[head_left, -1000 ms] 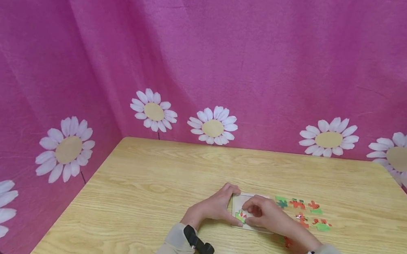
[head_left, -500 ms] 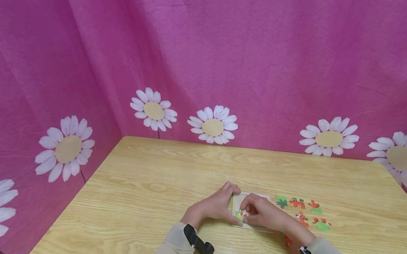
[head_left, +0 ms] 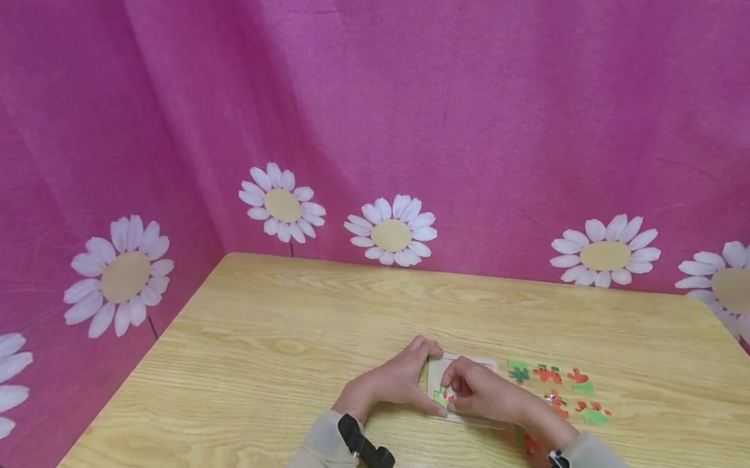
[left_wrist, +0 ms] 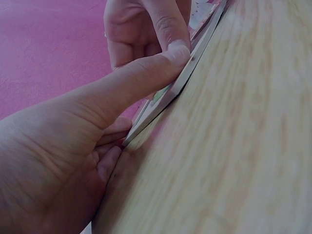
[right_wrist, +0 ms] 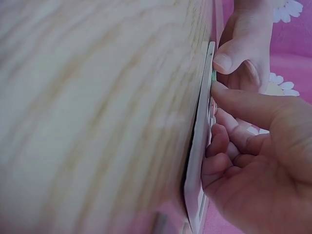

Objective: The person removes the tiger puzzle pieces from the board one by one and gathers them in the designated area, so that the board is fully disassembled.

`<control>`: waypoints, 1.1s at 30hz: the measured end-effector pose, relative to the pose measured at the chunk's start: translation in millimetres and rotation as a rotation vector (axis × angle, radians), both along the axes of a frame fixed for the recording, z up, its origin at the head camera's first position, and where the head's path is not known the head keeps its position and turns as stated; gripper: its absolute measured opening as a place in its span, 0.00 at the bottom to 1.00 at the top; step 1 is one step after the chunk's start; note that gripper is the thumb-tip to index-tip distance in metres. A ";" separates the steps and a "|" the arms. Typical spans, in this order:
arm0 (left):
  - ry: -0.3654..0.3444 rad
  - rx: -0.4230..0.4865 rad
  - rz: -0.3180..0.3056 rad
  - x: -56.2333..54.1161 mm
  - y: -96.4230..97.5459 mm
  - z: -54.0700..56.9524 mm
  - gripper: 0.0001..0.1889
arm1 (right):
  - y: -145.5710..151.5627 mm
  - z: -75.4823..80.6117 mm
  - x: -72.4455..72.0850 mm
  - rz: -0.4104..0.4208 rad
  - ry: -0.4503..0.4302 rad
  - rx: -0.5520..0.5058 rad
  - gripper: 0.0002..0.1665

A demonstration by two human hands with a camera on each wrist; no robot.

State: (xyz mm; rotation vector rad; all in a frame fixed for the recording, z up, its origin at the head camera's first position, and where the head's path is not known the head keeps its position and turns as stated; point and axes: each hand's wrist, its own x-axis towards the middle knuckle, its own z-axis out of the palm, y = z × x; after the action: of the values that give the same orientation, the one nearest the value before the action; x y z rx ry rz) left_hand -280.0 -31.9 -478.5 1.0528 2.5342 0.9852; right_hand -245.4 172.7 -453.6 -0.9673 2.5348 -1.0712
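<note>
A shallow, pale puzzle tray [head_left: 480, 423] lies on the table, tilted slightly off it in neither wrist view. My left hand [head_left: 395, 377] holds its left end, thumb on the near edge and fingers at the far corner. In the left wrist view, the thumb [left_wrist: 141, 80] presses along the tray's rim [left_wrist: 161, 105]. In the tray's near left corner sits a green and red puzzle piece [head_left: 441, 397]. My right hand [head_left: 485, 391] is over the tray, thumb and index finger pinching at that piece, the other fingers curled. The fingers cover part of the piece.
Several loose red and green puzzle pieces [head_left: 593, 414] lie right of the tray. One red piece [head_left: 530, 445] is close beside the right forearm. The wooden table [head_left: 270, 337] meets a pink flowered cloth [head_left: 494, 125] at its back and left.
The right hand has shifted slightly left over the corner piece, and its wrist has moved a little left too. The left hand stays at the tray's left end.
</note>
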 end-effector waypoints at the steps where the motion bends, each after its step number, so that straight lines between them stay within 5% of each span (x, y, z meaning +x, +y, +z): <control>1: -0.001 0.000 0.001 0.0 0.1 0.0 0.44 | 0.2 0.0 0.1 0.003 0.003 -0.004 0.12; 27: -0.015 -0.019 0.010 1.5 -0.6 1.9 0.45 | 3.2 -8.5 6.9 -0.107 0.125 -0.093 0.14; 33: -0.008 -0.022 0.009 0.2 -0.3 0.1 0.45 | 4.3 -7.3 6.4 -0.129 0.095 -0.094 0.12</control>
State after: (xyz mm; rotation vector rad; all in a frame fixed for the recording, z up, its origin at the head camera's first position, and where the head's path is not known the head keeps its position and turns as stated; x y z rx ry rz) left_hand -279.8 -32.2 -478.3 1.0310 2.5393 0.9600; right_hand -239.0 177.0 -460.8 -0.9086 2.6773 -1.2182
